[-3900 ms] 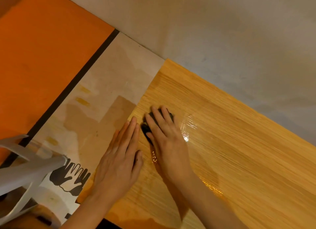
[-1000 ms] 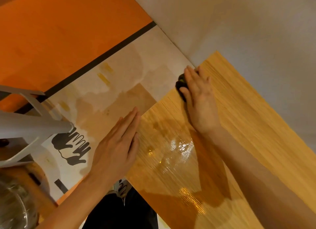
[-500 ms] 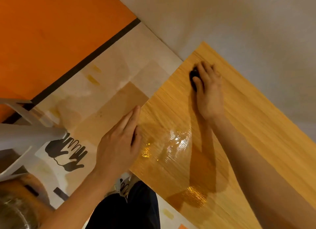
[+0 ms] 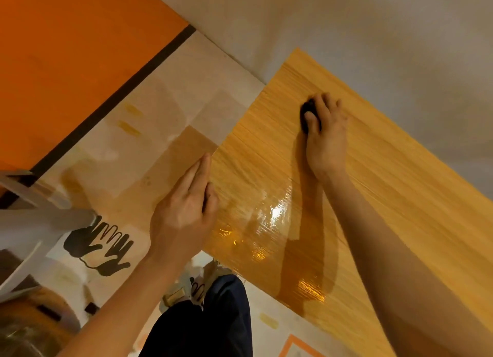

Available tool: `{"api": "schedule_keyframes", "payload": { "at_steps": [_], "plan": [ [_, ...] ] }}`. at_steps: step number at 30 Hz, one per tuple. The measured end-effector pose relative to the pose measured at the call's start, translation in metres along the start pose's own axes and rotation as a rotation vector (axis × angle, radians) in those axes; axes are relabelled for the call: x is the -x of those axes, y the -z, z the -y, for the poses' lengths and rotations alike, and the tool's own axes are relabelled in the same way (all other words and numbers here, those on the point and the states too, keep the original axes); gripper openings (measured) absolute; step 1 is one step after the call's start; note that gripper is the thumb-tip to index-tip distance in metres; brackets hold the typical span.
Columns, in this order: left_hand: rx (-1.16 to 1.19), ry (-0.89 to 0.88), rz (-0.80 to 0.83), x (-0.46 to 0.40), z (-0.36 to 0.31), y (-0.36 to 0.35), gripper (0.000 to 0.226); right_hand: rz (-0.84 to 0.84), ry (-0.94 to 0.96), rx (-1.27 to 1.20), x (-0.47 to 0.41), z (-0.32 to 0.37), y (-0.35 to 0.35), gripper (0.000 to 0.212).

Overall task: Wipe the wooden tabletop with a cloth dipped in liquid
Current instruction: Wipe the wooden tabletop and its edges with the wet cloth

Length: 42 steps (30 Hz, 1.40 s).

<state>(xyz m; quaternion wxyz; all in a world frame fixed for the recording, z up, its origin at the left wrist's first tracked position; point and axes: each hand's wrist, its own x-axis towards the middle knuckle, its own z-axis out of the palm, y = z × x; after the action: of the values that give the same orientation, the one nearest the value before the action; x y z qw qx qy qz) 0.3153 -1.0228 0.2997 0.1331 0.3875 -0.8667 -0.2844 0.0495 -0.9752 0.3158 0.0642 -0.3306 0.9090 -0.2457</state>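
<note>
The wooden tabletop [image 4: 386,186] runs diagonally from the upper middle to the lower right, with a glossy wet patch near its left edge. My right hand [image 4: 326,140] lies on the far part of the board and presses a small dark cloth [image 4: 306,114] under its fingers, thumb on the cloth's near side. Only a sliver of the cloth shows. My left hand [image 4: 185,207] rests flat on the board's left edge, fingers straight and together.
A pale wall [image 4: 346,36] borders the board's far side. Paper sheets [image 4: 149,132] cover the floor to the left, with black hand prints [image 4: 98,244]. A white frame [image 4: 29,220] stands at the far left. My dark-trousered leg [image 4: 202,322] is below the board's corner.
My right hand has slid the cloth to the right along the far part of the board, away from the left corner. My left hand stays on the left edge.
</note>
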Motion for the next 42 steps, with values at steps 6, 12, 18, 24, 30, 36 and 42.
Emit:
{"api": "schedule_keyframes", "payload": {
  "at_steps": [6, 12, 18, 24, 30, 36, 42],
  "plan": [
    [0.003, 0.044, 0.012, -0.001, -0.004, 0.002, 0.06, 0.08, 0.129, -0.059, 0.139, 0.059, -0.015, 0.044],
    [0.017, 0.033, 0.01, -0.002, -0.003, 0.002, 0.057, 0.044, 0.057, 0.024, 0.051, -0.013, 0.014, 0.044],
    [0.046, 0.002, 0.018, -0.002, -0.003, 0.003, 0.056, -0.041, -0.053, -0.02, 0.137, 0.021, -0.001, 0.039],
    [0.027, 0.059, 0.008, 0.0, -0.007, 0.005, 0.056, 0.186, 0.232, -0.022, 0.178, 0.039, -0.002, 0.044],
    [-0.115, -0.066, -0.033, 0.007, 0.005, 0.006, 0.059, 0.171, 0.296, -0.034, 0.053, 0.062, -0.034, 0.043],
    [-0.102, 0.127, -0.015, 0.075, 0.0, 0.008, 0.068, 0.167, 0.332, -0.012, 0.029, 0.054, -0.033, 0.043],
    [-0.138, 0.157, -0.043, 0.077, -0.002, -0.008, 0.067, 0.331, 0.618, -0.03, 0.128, 0.07, -0.027, 0.042]
  ]
}}
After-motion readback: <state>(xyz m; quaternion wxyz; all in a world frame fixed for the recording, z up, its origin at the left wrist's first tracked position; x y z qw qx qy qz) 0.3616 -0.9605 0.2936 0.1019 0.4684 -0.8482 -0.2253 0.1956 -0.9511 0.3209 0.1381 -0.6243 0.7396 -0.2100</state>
